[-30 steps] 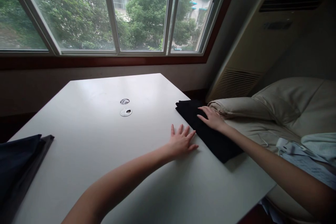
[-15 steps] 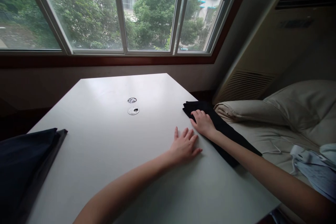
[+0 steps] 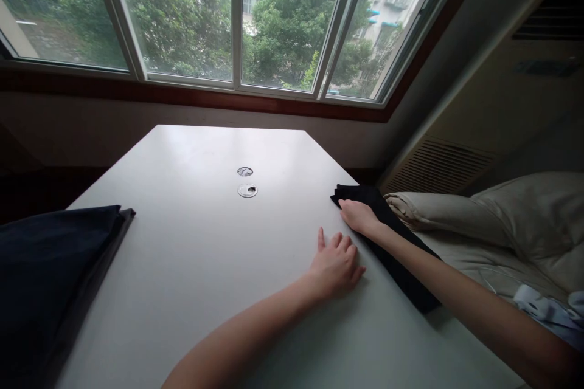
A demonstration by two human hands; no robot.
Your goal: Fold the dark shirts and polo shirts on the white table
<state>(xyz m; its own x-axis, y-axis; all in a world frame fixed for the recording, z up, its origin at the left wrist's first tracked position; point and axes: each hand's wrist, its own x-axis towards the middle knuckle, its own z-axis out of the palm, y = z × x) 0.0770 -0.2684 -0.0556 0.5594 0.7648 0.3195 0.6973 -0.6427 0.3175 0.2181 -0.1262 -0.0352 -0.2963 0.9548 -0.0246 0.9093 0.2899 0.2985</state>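
Observation:
A folded black cloth point(image 3: 401, 255) lies along the right edge of the white table point(image 3: 201, 243). My right hand point(image 3: 359, 216) is on the cloth near its far end, its fingers closed on the edge of the fabric. Just left of the cloth, my left hand point(image 3: 336, 262) rests on the bare tabletop with its fingers spread and holds nothing. At the table's left side is a dark navy folded cloth point(image 3: 55, 255) with a grey layer beneath it.
Two round cable holes point(image 3: 247, 190) are set in the tabletop. A beige sofa point(image 3: 493, 219) stands to the right, with light blue and white items point(image 3: 542, 310) on it. Beyond the table are a window point(image 3: 292, 18) and a vented appliance point(image 3: 447, 165).
The view has shifted and tilted a little. My right hand's fingers have closed on the black cloth's edge, where before they lay spread over it. My left hand is still spread on the table.

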